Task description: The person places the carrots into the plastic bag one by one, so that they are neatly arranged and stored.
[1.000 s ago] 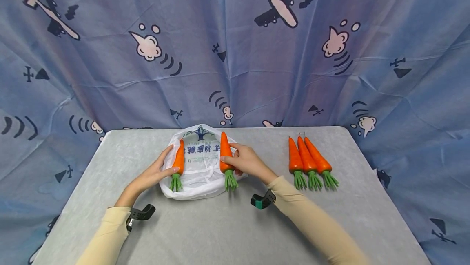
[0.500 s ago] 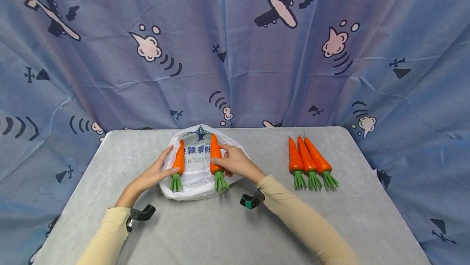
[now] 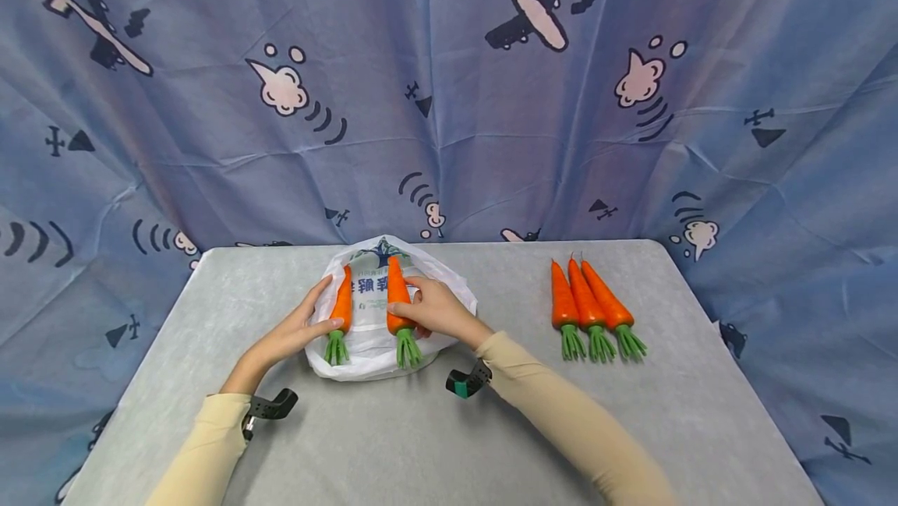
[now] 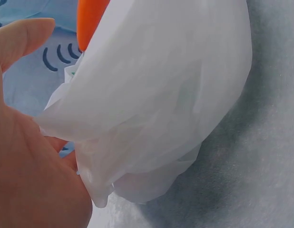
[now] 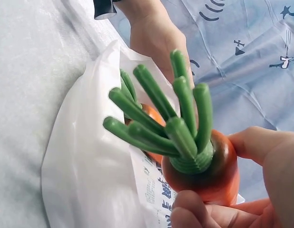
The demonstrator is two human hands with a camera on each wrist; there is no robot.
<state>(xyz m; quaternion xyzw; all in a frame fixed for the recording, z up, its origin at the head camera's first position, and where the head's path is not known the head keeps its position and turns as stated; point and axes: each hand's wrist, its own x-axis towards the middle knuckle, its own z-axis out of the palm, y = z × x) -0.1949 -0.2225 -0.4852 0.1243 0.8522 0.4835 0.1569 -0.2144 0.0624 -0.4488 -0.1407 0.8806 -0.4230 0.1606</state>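
Note:
An orange carrot (image 3: 397, 295) with stubby green tops is pinched between the thumb and fingers of my right hand (image 3: 438, 307), over the opening of a white plastic bag (image 3: 372, 369). The right wrist view shows the held carrot (image 5: 223, 175) from its leafy end. At the bag's left side, another carrot (image 3: 341, 303) lies inside the rim. My left hand (image 3: 288, 334) rests at that side with thumb and fingers spread apart. From the left wrist, the thumb stands clear of the bag wall (image 4: 156, 95), and the other fingers are partly hidden behind the plastic.
To the right, 3 carrots (image 3: 592, 311) lie side by side on the grey table (image 3: 393, 444), tips pointing away. A blue curtain (image 3: 449, 100) with airplane prints hangs behind the table's far edge. Printed text shows inside the bag.
My right hand has moved left with its carrot, from the bag's right rim to over its middle, nearer the other carrot. My left hand has stayed in place.

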